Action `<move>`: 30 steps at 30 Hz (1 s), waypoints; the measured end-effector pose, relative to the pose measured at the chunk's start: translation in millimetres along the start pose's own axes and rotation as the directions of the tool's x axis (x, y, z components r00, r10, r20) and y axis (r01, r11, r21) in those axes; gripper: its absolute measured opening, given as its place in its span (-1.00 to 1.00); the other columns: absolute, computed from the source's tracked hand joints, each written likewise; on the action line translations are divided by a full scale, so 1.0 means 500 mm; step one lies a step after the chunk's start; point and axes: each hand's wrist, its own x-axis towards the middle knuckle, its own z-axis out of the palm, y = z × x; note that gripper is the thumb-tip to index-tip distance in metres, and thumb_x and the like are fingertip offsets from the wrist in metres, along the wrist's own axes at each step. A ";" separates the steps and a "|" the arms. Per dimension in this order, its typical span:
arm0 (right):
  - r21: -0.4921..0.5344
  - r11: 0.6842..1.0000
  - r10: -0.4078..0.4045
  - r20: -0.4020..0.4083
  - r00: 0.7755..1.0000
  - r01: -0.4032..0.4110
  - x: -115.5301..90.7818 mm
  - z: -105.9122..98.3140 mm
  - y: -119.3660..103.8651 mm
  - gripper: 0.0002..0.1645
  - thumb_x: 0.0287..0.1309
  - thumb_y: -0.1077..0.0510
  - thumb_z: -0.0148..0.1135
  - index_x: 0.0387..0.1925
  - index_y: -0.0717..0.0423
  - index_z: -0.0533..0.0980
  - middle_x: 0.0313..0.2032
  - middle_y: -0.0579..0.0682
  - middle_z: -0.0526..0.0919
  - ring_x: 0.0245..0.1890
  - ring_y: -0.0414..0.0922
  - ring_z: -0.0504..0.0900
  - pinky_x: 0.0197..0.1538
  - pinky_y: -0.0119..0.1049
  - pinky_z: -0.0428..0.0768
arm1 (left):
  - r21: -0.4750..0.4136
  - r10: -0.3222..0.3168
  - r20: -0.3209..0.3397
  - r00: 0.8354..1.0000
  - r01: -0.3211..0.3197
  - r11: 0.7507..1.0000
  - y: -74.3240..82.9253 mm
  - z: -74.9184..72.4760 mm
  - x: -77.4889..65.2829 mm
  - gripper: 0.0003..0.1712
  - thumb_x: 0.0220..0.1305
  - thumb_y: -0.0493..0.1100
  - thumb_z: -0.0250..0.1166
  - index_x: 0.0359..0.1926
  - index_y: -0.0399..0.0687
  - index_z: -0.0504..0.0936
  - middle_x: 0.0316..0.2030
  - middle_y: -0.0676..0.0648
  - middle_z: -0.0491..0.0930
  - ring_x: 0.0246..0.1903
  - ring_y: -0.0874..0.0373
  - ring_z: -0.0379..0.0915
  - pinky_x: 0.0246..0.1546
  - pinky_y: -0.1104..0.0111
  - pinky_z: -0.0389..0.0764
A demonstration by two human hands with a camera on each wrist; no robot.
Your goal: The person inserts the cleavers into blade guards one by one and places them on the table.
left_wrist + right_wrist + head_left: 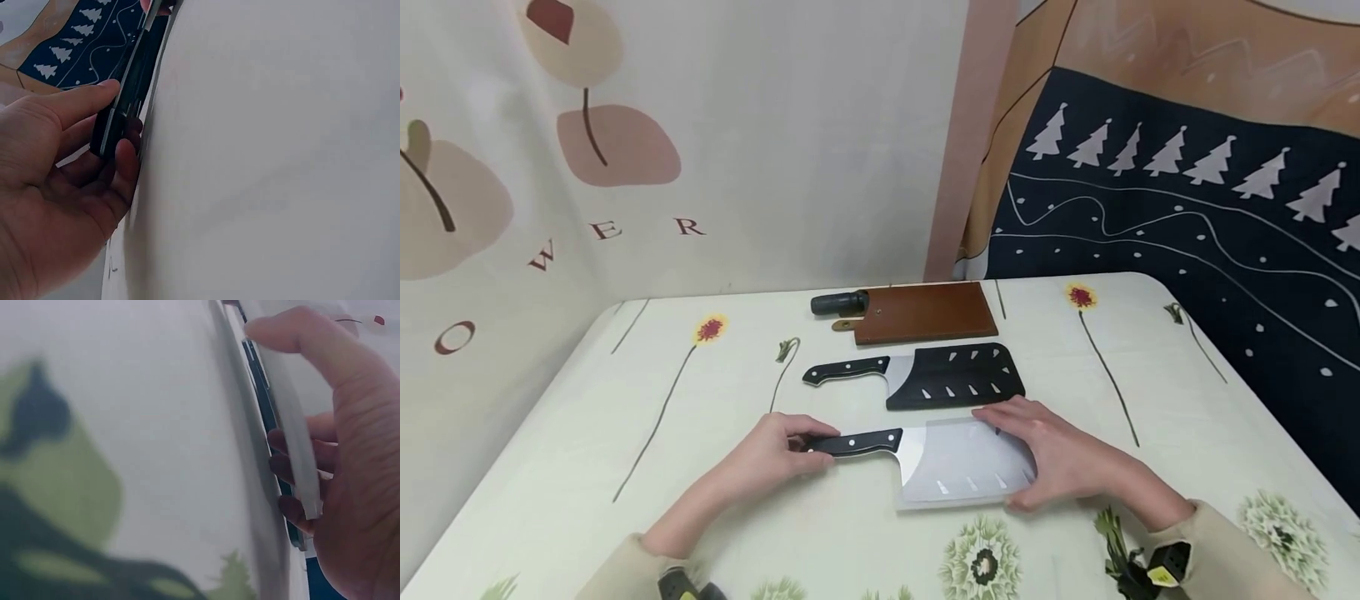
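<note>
A cleaver with a black riveted handle (865,442) lies nearest me, its broad blade inside a pale translucent sheath (962,467) with slots. My left hand (771,458) pinches the handle's end; the left wrist view shows the thumb above the handle (107,134) and the fingers beneath. Around the right end of the sheath curves my right hand (1063,454), gripping it between thumb and fingers at opposite long edges. In the right wrist view, the sheath (300,444) appears edge-on within the hand. Most of the metal blade is covered.
Just behind lies a second knife (850,369) in a black slotted sheath (958,379). Farther back, a brown sheath (925,315) with a dark handle (838,303) lies by the wall. A flower-patterned cloth (722,533) covers the table; patterned curtains hang behind and at right.
</note>
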 end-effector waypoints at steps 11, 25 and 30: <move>-0.080 0.996 -0.032 -0.036 0.999 0.029 0.003 0.014 0.002 0.25 -0.42 -0.17 0.67 0.40 0.16 0.41 0.31 -0.01 0.50 0.24 -0.05 0.41 0.20 0.06 0.48 | -0.013 0.008 -0.007 1.000 -0.008 1.000 -0.007 -0.008 -0.008 -0.63 0.10 -0.27 0.55 -0.02 -0.16 0.78 -0.26 0.06 0.70 -0.34 0.23 0.53 -0.30 0.42 0.56; -0.118 0.993 -0.012 -0.025 1.000 0.009 -0.013 0.002 -0.005 0.18 -0.27 -0.22 0.65 0.39 0.19 0.43 0.30 0.01 0.51 0.29 0.01 0.44 0.25 0.09 0.50 | 0.018 0.046 -0.045 0.998 -0.045 0.999 -0.010 -0.004 -0.007 -0.69 0.10 -0.27 0.56 -0.10 -0.21 0.78 -0.29 0.08 0.66 -0.32 0.24 0.53 -0.25 0.39 0.59; -0.106 0.994 0.001 -0.057 0.998 -0.007 -0.019 -0.034 -0.005 0.11 -0.11 -0.24 0.61 0.41 0.18 0.41 0.31 0.04 0.49 0.31 0.02 0.43 0.30 0.11 0.45 | 0.016 -0.005 -0.077 0.997 0.006 1.000 -0.009 -0.014 -0.015 -0.71 0.18 -0.24 0.51 -0.07 -0.20 0.76 -0.26 0.05 0.67 -0.27 0.19 0.56 -0.21 0.36 0.62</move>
